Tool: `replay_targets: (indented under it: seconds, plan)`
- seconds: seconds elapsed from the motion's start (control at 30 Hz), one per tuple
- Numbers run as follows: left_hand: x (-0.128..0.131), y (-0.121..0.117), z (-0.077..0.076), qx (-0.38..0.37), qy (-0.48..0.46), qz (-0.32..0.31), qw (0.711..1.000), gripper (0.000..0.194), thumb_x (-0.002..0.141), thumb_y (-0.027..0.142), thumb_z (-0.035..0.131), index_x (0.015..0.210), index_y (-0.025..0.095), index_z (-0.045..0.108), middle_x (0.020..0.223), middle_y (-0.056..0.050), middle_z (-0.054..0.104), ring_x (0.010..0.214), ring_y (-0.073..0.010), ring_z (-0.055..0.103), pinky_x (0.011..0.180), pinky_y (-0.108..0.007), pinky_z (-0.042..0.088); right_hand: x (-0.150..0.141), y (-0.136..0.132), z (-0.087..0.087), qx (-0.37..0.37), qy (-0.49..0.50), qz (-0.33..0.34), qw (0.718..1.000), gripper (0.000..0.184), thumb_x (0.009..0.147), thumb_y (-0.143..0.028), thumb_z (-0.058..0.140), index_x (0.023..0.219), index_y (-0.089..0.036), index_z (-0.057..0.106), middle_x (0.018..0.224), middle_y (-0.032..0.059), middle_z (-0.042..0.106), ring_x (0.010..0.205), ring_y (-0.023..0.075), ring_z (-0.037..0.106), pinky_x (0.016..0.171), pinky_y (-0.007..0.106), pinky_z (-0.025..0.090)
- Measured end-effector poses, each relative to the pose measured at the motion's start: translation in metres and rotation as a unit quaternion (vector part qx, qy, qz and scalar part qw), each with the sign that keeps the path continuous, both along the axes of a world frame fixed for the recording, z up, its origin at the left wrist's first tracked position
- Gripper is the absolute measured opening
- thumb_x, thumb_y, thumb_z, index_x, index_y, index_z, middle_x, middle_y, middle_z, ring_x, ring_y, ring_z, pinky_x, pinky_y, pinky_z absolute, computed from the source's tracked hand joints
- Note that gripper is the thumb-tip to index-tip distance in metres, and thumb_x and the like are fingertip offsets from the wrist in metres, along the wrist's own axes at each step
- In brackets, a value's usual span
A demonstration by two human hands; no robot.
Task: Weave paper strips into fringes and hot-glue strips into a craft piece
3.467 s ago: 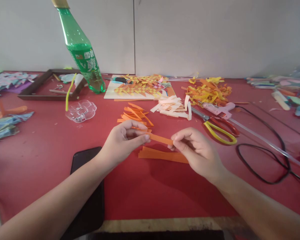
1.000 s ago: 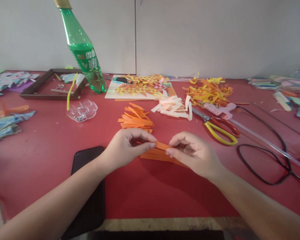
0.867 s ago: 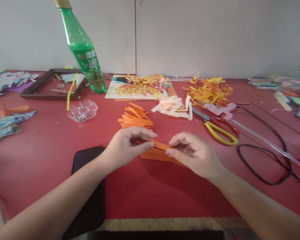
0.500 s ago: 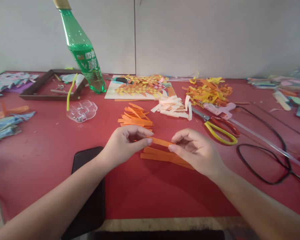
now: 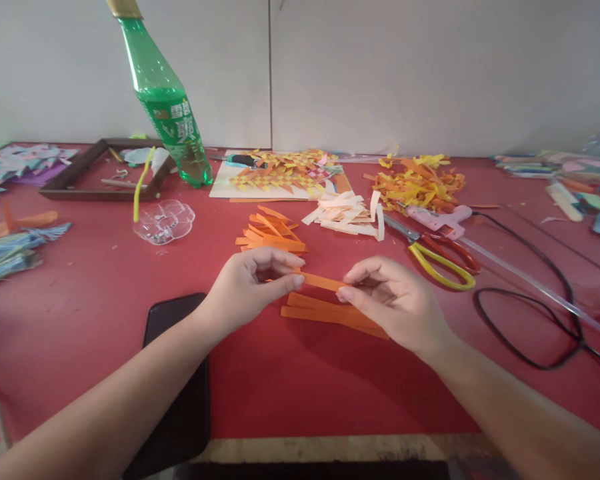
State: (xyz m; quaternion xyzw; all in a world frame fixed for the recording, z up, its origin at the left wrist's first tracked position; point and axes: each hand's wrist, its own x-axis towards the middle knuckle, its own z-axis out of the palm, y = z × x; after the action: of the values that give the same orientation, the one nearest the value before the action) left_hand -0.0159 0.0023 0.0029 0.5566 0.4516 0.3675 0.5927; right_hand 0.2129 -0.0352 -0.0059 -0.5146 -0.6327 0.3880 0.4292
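Stretched between my two hands is an orange paper strip point(image 5: 322, 282). My left hand point(image 5: 255, 283) pinches its left end between thumb and fingers, and my right hand point(image 5: 395, 300) pinches the right end. Several flat orange strips point(image 5: 325, 316) lie on the table just below the held one. Behind my left hand sits a pile of folded orange strips point(image 5: 270, 230). Farther back is a heap of pale peach strips point(image 5: 347, 213).
Scissors point(image 5: 443, 265) and a pink glue gun point(image 5: 443, 219) with a black cord lie right. A green bottle point(image 5: 173, 127), a clear flower-shaped dish point(image 5: 165, 223) and a wooden frame point(image 5: 95, 195) stand left. A black phone point(image 5: 175, 407) lies under my left forearm. Yellow-orange scraps point(image 5: 417, 187) are piled behind.
My left hand has risen very slightly with its end of the strip. Both hands keep their pinch, and everything on the table stays where it was.
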Motion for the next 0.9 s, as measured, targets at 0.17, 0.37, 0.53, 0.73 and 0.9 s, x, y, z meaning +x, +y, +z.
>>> replay_targets:
  seconds: [0.17, 0.37, 0.53, 0.73, 0.9]
  plan:
    - [-0.001, 0.000, 0.001, -0.007, -0.011, 0.001, 1.000, 0.021, 0.073, 0.026, 0.082, 0.088, 0.017, 0.072, 0.082, -0.002, 0.075, 0.076, -0.0160, 0.074, 0.068, -0.024, 0.058, -0.001, 0.000, 0.000, -0.001, 0.010, -0.001, 1.000, 0.018, 0.082, -0.032, 0.073, 0.085, -0.020, 0.060, 0.079, 0.0027, 0.067, 0.068, 0.0135, 0.068, 0.063, 0.023, 0.058]
    - [-0.001, 0.000, 0.000, -0.004, -0.003, 0.001, 1.000, 0.021, 0.074, 0.027, 0.082, 0.090, 0.017, 0.073, 0.077, -0.001, 0.075, 0.074, -0.0126, 0.073, 0.066, -0.018, 0.056, -0.001, 0.000, 0.000, -0.013, 0.002, -0.010, 1.000, 0.016, 0.082, -0.030, 0.072, 0.082, -0.020, 0.060, 0.077, 0.0019, 0.067, 0.068, 0.0129, 0.069, 0.064, 0.022, 0.058]
    - [0.000, -0.002, -0.001, 0.025, 0.017, 0.002, 1.000, 0.021, 0.075, 0.027, 0.081, 0.092, 0.017, 0.074, 0.076, -0.001, 0.075, 0.072, -0.0130, 0.072, 0.062, -0.018, 0.055, 0.001, -0.001, -0.001, -0.034, -0.003, 0.004, 0.999, 0.013, 0.085, -0.032, 0.069, 0.088, -0.021, 0.062, 0.077, 0.0015, 0.069, 0.069, 0.0145, 0.072, 0.066, 0.023, 0.059]
    - [-0.003, 0.000, -0.001, 0.082, 0.097, 0.019, 0.992, 0.017, 0.078, 0.031, 0.076, 0.091, 0.019, 0.078, 0.089, -0.004, 0.080, 0.080, -0.0172, 0.074, 0.072, -0.024, 0.059, 0.002, 0.002, -0.006, -0.042, -0.021, 0.009, 0.999, 0.022, 0.089, -0.037, 0.064, 0.105, -0.021, 0.060, 0.091, 0.0050, 0.073, 0.075, 0.0160, 0.073, 0.073, 0.030, 0.060]
    - [-0.012, 0.009, -0.005, 0.211, 0.267, 0.139, 0.930, 0.016, 0.086, 0.027, 0.065, 0.095, 0.020, 0.077, 0.098, -0.005, 0.078, 0.081, -0.0180, 0.071, 0.074, -0.029, 0.058, 0.008, 0.005, -0.006, 0.089, -0.203, 0.074, 0.972, 0.016, 0.085, -0.033, 0.071, 0.093, -0.022, 0.064, 0.092, 0.0052, 0.068, 0.086, 0.0193, 0.064, 0.080, 0.035, 0.054]
